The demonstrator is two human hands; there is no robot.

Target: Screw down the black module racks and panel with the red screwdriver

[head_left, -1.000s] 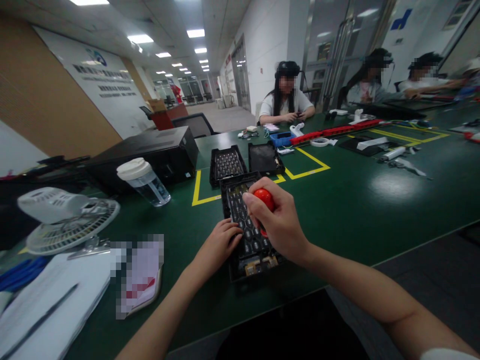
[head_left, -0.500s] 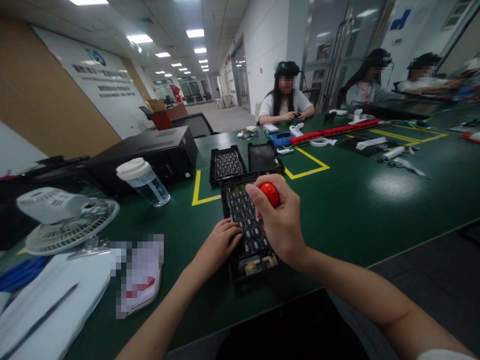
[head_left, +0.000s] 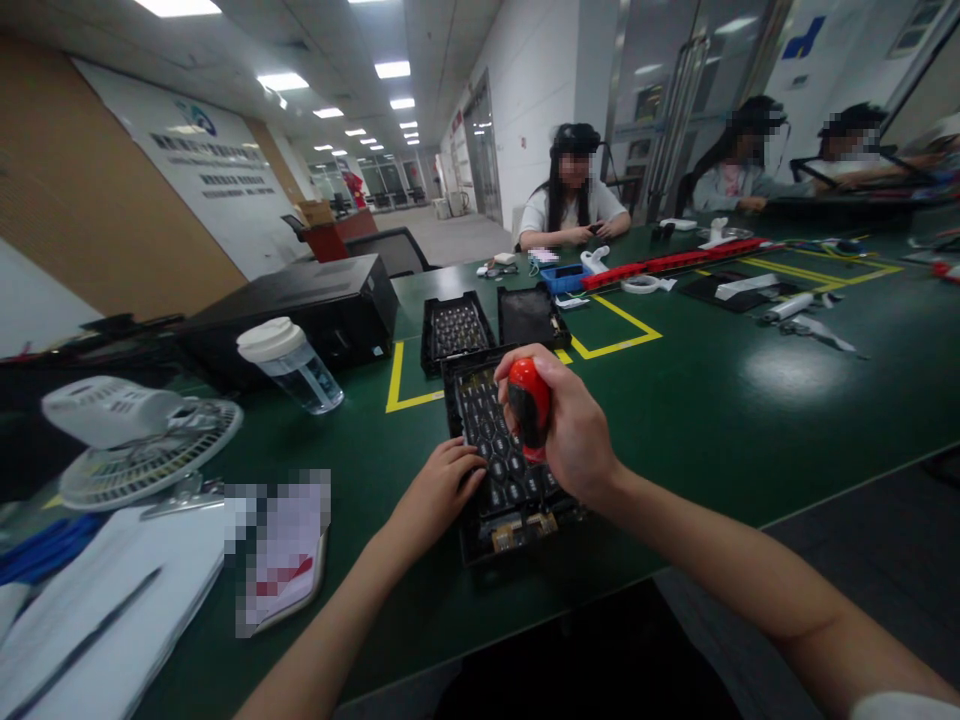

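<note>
A black battery-pack casing with rows of dark round-ended cells lies on the green table in front of me. My left hand rests on its left rim, fingers stretched over the edge onto the cells. Above the casing's right half, my right hand is closed around a screwdriver with a bulbous red-and-black handle. The handle stands tilted; its shaft and tip are hidden. Some small gold-coloured parts show at the casing's near end.
Beyond the casing lie two more black trays. To the left are a lidded water cup, a white fan, a phone and papers. A red strip lies farther right. A co-worker sits across the table.
My right hand has turned and tipped the screwdriver, so more of its red-and-black handle shows now. My left hand stays on the casing's rim.
</note>
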